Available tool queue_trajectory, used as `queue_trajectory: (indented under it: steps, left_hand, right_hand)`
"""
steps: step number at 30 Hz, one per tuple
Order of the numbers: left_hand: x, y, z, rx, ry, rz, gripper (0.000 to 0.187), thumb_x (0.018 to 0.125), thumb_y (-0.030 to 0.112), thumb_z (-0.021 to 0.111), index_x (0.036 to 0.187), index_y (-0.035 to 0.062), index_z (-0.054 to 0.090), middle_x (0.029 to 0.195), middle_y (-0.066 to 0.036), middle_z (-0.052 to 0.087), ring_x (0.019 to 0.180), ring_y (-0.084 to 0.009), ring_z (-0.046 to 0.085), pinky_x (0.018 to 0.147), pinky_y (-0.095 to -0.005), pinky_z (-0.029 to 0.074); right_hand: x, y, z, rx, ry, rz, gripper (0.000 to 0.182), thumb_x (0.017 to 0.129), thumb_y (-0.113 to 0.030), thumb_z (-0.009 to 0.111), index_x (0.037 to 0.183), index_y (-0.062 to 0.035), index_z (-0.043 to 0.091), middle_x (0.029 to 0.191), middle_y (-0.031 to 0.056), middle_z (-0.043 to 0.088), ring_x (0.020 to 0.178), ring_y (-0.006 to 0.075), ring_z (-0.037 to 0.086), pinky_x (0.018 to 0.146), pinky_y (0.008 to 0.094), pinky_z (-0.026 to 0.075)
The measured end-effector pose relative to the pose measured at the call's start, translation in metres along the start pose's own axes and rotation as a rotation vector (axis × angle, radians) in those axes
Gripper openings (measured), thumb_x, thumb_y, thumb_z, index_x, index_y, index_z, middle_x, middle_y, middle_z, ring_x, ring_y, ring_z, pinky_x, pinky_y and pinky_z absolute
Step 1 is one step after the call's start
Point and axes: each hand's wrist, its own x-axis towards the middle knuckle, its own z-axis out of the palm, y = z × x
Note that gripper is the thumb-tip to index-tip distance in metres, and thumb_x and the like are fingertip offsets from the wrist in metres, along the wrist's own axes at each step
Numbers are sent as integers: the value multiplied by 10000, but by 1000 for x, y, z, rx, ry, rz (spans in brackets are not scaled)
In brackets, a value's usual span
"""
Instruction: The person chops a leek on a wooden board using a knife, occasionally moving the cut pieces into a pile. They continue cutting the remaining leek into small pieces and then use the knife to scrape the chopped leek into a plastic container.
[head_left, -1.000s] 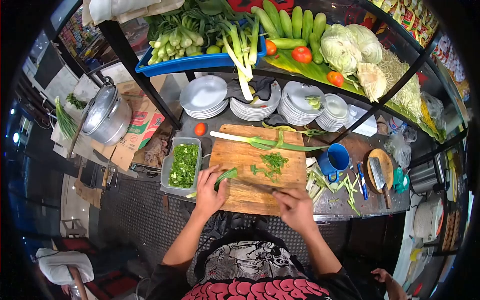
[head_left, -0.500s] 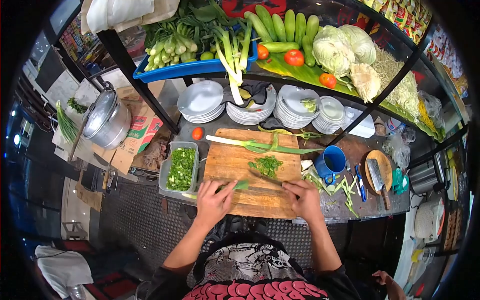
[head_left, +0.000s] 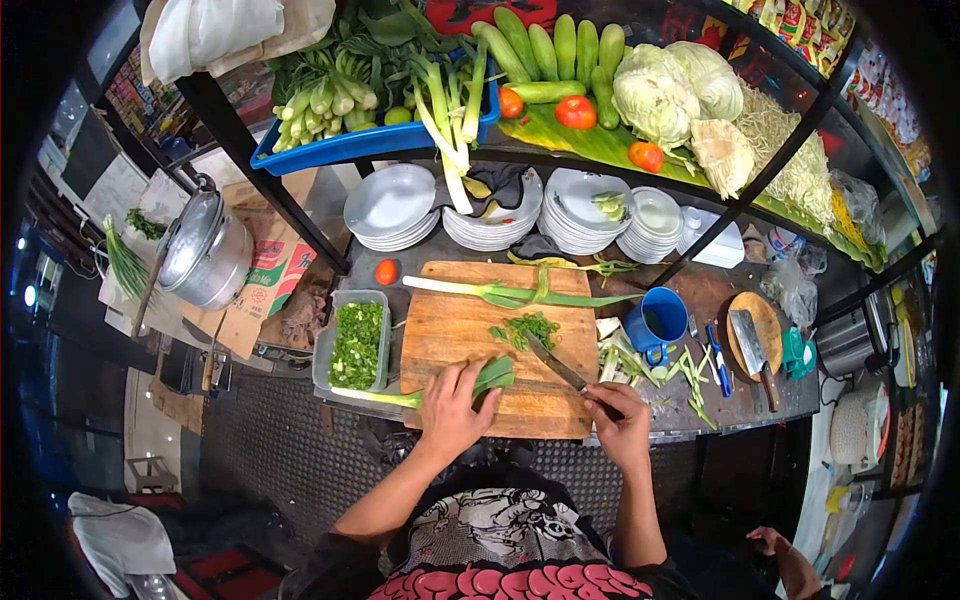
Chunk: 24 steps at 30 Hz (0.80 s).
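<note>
Since half a second ago, both hands have slid toward the near edge of the cutting board (head_left: 470, 325): the left hand (head_left: 452, 405) presses a green onion stalk (head_left: 440, 388) flat, fingers curled over it, while the right hand (head_left: 620, 415) grips a knife (head_left: 556, 364), blade lifted beside the chopped greens (head_left: 525, 328). Around them, a wet counter (head_left: 715, 290) carries a blue cup (head_left: 660, 318), stacked plates (head_left: 392, 205) and a filled container (head_left: 357, 342).

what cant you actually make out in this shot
- Head view: the part of the green onion under the left hand is hidden by the fingers.
- Head view: the knife handle is covered by the right hand.
- Head view: the inside of the blue mug is too dark to read.
- Head view: print on the packets at top right is too small and edge-warped.
</note>
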Motion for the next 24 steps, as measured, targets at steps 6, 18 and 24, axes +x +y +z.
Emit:
queue_trajectory:
  steps: [6,18,24]
  left_hand:
    - [4,-8,-4,-50,-34,115,295,868,175,823,1146,79,789,1081,-94,672,1009,-327,630,906,-458,489]
    - [22,-21,-6,-134,-151,-43,126,838,156,820,956,113,834,864,-71,723,881,-298,677,865,-434,503]
    - [18,-19,-2,-50,-27,107,104,829,92,838,933,90,830,867,-64,710,861,-300,685,794,-423,544]
  right_hand:
    - [-25,-25,2,14,-39,109,266,929,30,750,1194,40,777,996,129,749,879,175,679,792,299,532]
    - [-64,-42,8,121,-251,222,481,937,-29,780,1406,-2,682,1004,56,705,880,87,623,761,255,509]
    - [-62,-52,22,-62,-301,38,536,976,-17,677,1503,-84,609,995,199,709,826,349,699,740,405,554]
